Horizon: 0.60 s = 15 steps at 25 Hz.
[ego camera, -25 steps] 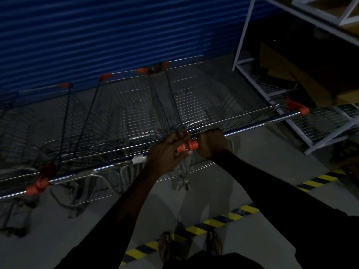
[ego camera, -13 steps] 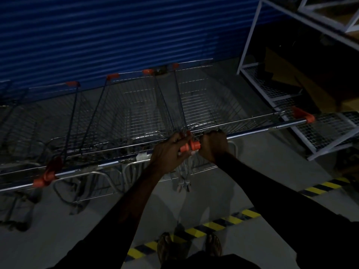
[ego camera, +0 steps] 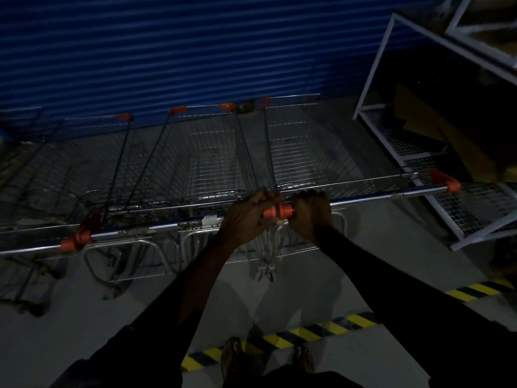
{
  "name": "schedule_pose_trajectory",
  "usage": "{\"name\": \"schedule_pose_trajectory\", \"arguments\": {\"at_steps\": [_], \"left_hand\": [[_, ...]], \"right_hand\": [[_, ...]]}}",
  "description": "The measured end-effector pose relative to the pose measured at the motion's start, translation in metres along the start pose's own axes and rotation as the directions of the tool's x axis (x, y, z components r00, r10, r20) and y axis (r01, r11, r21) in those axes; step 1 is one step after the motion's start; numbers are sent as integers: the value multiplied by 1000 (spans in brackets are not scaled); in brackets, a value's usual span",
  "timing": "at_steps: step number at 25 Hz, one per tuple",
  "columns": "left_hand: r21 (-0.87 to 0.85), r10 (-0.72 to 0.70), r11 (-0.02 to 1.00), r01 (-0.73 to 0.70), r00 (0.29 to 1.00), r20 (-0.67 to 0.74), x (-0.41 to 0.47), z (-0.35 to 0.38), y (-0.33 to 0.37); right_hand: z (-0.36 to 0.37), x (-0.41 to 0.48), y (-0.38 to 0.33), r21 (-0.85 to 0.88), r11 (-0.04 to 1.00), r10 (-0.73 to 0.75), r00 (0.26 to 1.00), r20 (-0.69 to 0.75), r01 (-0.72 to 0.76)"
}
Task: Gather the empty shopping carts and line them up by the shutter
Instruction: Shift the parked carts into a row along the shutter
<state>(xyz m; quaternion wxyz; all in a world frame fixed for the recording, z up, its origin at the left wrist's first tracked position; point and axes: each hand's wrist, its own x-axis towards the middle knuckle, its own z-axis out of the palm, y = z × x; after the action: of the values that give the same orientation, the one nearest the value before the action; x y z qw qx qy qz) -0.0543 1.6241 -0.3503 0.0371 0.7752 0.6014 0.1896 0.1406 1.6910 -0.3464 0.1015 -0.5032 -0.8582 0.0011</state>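
Observation:
Several wire shopping carts stand side by side, their fronts against the blue ribbed shutter (ego camera: pixel 173 51). My left hand (ego camera: pixel 246 219) grips the right end of the handle bar of the middle cart (ego camera: pixel 207 163), by its orange end cap. My right hand (ego camera: pixel 310 214) grips the left end of the handle bar of the rightmost cart (ego camera: pixel 316 152). The two orange caps meet between my hands. Both carts look empty. A further cart (ego camera: pixel 70 175) stands to the left, partly out of frame.
A white metal rack (ego camera: pixel 391 127) with wire-mesh shelves and brown cardboard stands at the right, close to the rightmost cart. Yellow-and-black hazard tape (ego camera: pixel 307 334) crosses the grey floor by my sandalled feet (ego camera: pixel 232 357).
The carts and the rack have drifted slightly right and down in view. My hands keep the same grip on the two handles.

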Motion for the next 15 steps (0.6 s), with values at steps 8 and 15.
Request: {"name": "schedule_pose_trajectory", "arguments": {"at_steps": [8,15], "left_hand": [[144,-141,973,178,962,-236,-72,-12,-17],[172,-251,936,308,924,-289,-182,-56,-71]], "right_hand": [[2,-38,-36,189,954,-183,951,-249,233],[10,-28,-143,130,920,-332,913,-238,369]]}}
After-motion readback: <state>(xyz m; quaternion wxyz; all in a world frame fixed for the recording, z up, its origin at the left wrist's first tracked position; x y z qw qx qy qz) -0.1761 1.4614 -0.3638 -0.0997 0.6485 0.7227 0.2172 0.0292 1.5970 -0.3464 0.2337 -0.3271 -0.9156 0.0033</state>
